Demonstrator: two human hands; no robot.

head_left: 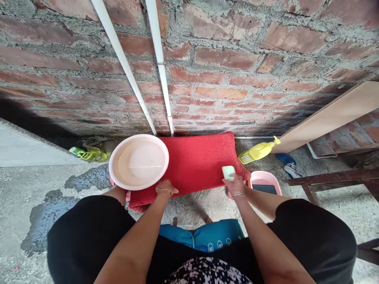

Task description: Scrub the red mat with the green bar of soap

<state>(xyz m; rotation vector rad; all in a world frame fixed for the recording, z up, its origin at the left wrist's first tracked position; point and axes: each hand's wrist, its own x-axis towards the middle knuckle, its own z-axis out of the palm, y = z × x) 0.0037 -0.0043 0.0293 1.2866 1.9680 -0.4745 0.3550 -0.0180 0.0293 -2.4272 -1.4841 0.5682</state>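
A red textured mat lies over a low support between my knees, its front edge hanging down. My left hand is closed on the mat's front edge, beside a white basin. The basin holds water and rests at the mat's left end. At the right end of the mat, my right hand grips a pale green block with rounded corners, perhaps a bar of soap or a brush back. Its underside is hidden, and I cannot tell whether it touches the mat.
A yellow spray bottle stands right of the mat, near a pink tub. A green bottle lies to the left beside wet concrete. The brick wall and two white pipes rise behind. A wooden frame is at right.
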